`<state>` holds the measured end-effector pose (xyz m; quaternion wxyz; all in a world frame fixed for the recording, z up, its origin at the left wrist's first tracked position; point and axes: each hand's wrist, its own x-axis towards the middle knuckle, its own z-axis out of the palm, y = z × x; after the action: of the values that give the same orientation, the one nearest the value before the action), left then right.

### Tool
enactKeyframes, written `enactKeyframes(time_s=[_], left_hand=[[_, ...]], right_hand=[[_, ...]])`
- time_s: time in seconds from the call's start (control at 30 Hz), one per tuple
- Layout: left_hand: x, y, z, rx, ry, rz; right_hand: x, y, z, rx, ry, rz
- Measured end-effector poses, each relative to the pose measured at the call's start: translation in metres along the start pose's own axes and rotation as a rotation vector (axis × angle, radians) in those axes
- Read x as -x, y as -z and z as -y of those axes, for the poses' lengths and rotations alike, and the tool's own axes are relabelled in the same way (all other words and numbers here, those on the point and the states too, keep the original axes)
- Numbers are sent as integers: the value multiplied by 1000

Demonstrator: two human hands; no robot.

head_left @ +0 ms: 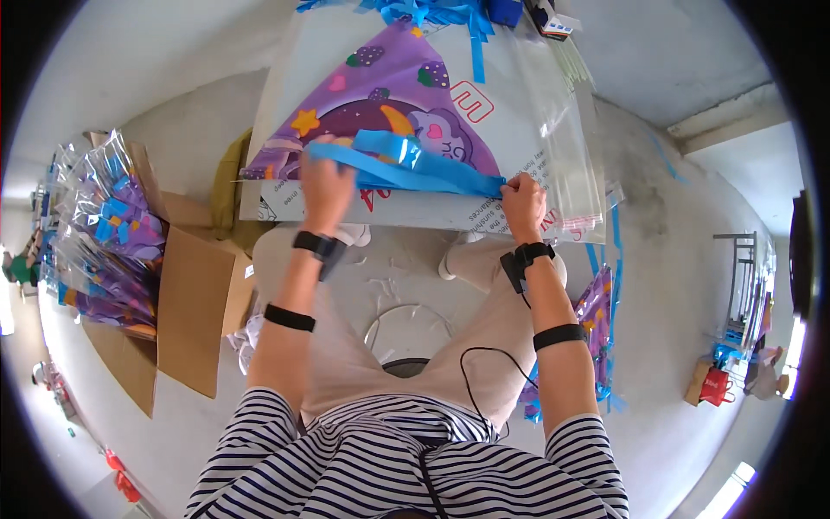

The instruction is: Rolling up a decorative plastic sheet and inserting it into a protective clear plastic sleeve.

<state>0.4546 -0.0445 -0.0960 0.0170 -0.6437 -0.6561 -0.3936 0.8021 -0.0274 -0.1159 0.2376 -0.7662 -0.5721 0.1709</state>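
A purple triangular printed sheet (354,95), looking like a kite with stars, strawberries and a pony figure, lies flat on a white printed board (510,138) in front of me. Across its near edge runs a blue ribbon strip (406,171), partly looped and glossy. My left hand (327,190), somewhat blurred, is closed on the ribbon near the sheet's left corner. At the right corner, my right hand (523,203) pinches the ribbon's other end between thumb and fingers. Whether it grips the sheet's corner too, I cannot tell.
Blue ribbons (419,12) and small boxes (553,19) sit at the board's far edge. Clear plastic bags (566,130) lie along its right side. An open cardboard box (194,303) with bagged purple pieces (112,233) stands left. More purple sheets (595,311) hang beside my right knee.
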Motion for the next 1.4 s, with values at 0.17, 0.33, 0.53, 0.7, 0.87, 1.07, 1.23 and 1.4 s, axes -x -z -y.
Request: enactKeyframes(time_s=[0.17, 0.33, 0.53, 0.7, 0.87, 1.07, 1.23, 1.4], left_hand=[[-54, 55, 34, -13, 416, 28], [-74, 15, 7, 193, -160, 414], [-68, -30, -13, -208, -162, 725], [-86, -31, -2, -112, -102, 795], [-92, -11, 38, -123, 48, 796], [-83, -3, 50, -194, 154, 767], [-107, 22, 42, 105, 123, 766], [-103, 62, 12, 359, 217, 890]], right_hand=[[2, 3, 1, 12, -13, 1], [1, 2, 3, -5, -5, 13], [2, 3, 5, -30, -37, 8], [1, 0, -2, -23, -27, -4], [-1, -1, -7, -15, -32, -10], [1, -3, -3, -38, -20, 12], [0, -3, -8, -13, 15, -22], [0, -2, -9, -15, 8, -38]])
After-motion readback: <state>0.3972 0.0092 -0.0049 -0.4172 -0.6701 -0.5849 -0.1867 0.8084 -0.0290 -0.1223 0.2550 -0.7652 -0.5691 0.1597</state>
